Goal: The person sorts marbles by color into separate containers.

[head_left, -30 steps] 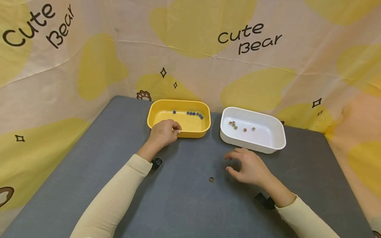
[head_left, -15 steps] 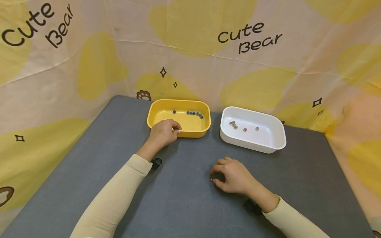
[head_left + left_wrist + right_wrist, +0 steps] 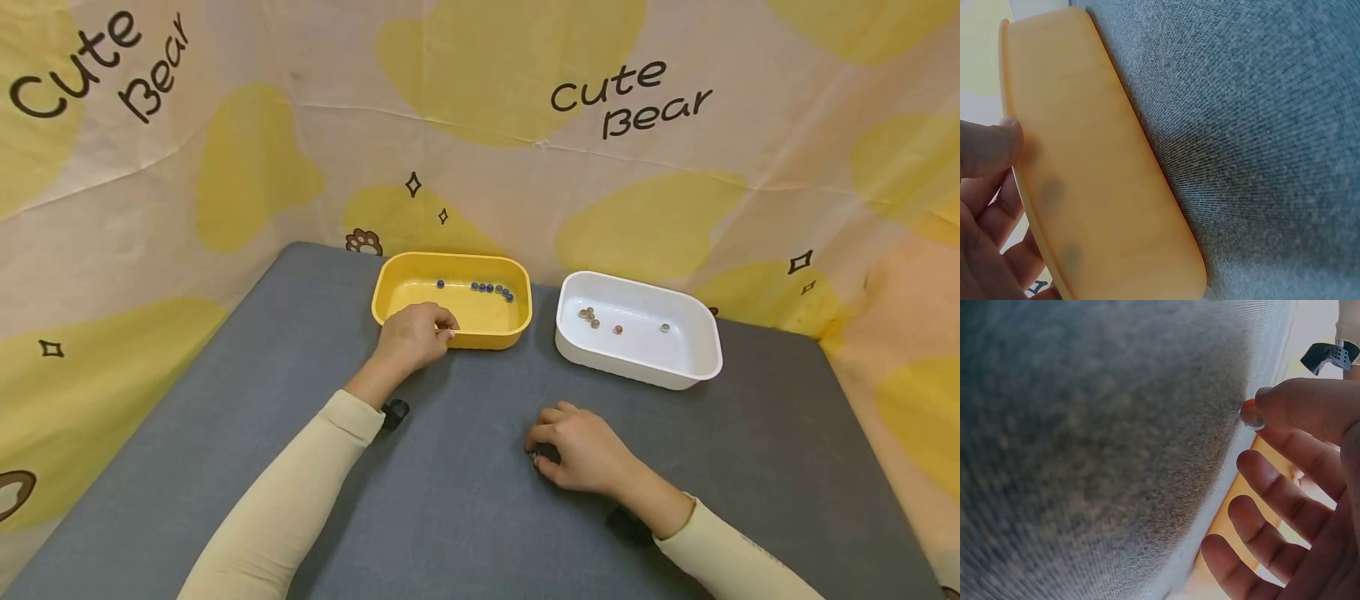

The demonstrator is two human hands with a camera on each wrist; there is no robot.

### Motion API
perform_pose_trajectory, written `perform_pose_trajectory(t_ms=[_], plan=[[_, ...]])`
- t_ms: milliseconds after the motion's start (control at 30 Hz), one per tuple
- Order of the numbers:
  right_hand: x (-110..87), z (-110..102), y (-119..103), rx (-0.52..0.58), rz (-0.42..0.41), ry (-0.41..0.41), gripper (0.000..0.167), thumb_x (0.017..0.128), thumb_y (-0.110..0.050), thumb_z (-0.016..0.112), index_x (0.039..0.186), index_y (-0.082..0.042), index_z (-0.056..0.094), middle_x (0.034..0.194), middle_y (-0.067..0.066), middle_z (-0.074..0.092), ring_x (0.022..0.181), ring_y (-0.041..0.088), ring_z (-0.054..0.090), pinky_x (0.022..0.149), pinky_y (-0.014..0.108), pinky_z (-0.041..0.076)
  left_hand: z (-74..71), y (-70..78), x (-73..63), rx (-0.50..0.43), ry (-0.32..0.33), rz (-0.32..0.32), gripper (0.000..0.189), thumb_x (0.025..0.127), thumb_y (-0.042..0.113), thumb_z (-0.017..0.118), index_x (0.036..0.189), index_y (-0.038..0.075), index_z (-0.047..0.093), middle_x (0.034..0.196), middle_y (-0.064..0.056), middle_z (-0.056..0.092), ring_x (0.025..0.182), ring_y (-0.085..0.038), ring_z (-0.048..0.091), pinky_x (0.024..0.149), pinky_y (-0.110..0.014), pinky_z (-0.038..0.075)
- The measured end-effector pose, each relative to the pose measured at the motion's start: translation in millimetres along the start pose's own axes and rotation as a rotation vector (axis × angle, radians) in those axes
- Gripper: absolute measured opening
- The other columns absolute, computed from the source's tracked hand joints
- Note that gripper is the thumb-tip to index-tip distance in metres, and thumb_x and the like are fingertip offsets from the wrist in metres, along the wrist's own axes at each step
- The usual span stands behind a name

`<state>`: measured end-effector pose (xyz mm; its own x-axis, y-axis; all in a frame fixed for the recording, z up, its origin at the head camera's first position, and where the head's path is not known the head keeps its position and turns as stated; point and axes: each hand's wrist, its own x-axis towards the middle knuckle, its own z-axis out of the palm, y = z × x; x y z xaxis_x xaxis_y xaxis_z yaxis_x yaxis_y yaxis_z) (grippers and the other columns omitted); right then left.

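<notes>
My left hand (image 3: 412, 337) grips the near rim of the yellow plastic tub (image 3: 525, 321). In the left wrist view, its thumb (image 3: 988, 149) lies on the outer wall, with the fingers on the other side of the rim. Inside that tub are several blue marbles (image 3: 490, 287). Low over the grey table, in front of the white tub (image 3: 622, 371), my right hand (image 3: 585, 450) pinches a clear marble (image 3: 1252, 415) with an orange-red streak between thumb and index finger. Its other fingers are spread loosely in the right wrist view.
In the white tub sit several orange and pale marbles (image 3: 595, 323), one (image 3: 665, 327) apart toward the right. Both tubs stand at the back of the grey table (image 3: 450, 517), before a patterned cloth (image 3: 480, 108) hung behind and at the sides.
My right hand came left and nearer from beside the white tub and took hold of the marble on the table. One marble in the white tub rolled right. The left hand stayed put.
</notes>
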<state>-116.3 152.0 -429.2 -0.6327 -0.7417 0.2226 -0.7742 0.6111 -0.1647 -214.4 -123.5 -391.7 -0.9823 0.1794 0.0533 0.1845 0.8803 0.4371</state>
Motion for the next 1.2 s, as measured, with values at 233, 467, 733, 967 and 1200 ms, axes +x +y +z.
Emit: perform_pose_trajectory(t_ms=[233,467,733,967,1200], plan=[[-0.3,-1.7,0.9,-0.010,0.021,-0.011,0.011,0.073,-0.020,0.077,0.082,-0.023,0.072,0.081,-0.009,0.061,0.076,0.012,0.055,0.064,0.029,0.049,0.2,0.0,1.2,-0.001,-0.001,-0.001,0.011,0.089,0.023,0.064,0.093,0.021,0.074,0.102,0.004,0.071,0.085,-0.017,0.062,0.073,-0.036,0.050],[1.5,-11.8,4.6,0.005,0.056,0.007,0.011,0.074,-0.020,0.077,0.083,-0.024,0.071,0.084,-0.011,0.062,0.079,0.012,0.056,0.065,0.029,0.050,-0.8,0.6,0.1,-0.005,0.004,0.006,0.011,0.090,0.023,0.064,0.093,0.020,0.074,0.103,0.004,0.071,0.085,-0.017,0.062,0.074,-0.037,0.050],[4.2,-26.7,14.7,-0.014,0.053,0.077,0.012,0.074,-0.019,0.077,0.082,-0.024,0.070,0.081,-0.009,0.061,0.075,0.010,0.052,0.061,0.027,0.046,-0.8,-0.4,-0.5,-0.004,0.013,0.018,0.011,0.089,0.022,0.065,0.092,0.020,0.075,0.101,0.003,0.071,0.083,-0.017,0.062,0.072,-0.036,0.050],[9.3,-50.1,22.1,-0.032,0.068,0.132,0.012,0.073,-0.019,0.078,0.082,-0.021,0.071,0.081,-0.007,0.062,0.074,0.011,0.054,0.062,0.027,0.047,0.3,-1.4,-0.1,-0.002,0.006,0.009,0.010,0.089,0.023,0.065,0.091,0.020,0.074,0.100,0.003,0.070,0.082,-0.017,0.061,0.072,-0.036,0.050],[14.1,-71.6,28.8,-0.030,0.093,0.164,0.012,0.074,-0.017,0.078,0.083,-0.021,0.071,0.081,-0.010,0.061,0.075,0.011,0.055,0.073,0.033,0.051,-0.1,-1.5,-1.0,-0.012,-0.002,0.009,0.011,0.089,0.023,0.065,0.092,0.019,0.074,0.102,0.002,0.070,0.084,-0.017,0.061,0.073,-0.036,0.050]])
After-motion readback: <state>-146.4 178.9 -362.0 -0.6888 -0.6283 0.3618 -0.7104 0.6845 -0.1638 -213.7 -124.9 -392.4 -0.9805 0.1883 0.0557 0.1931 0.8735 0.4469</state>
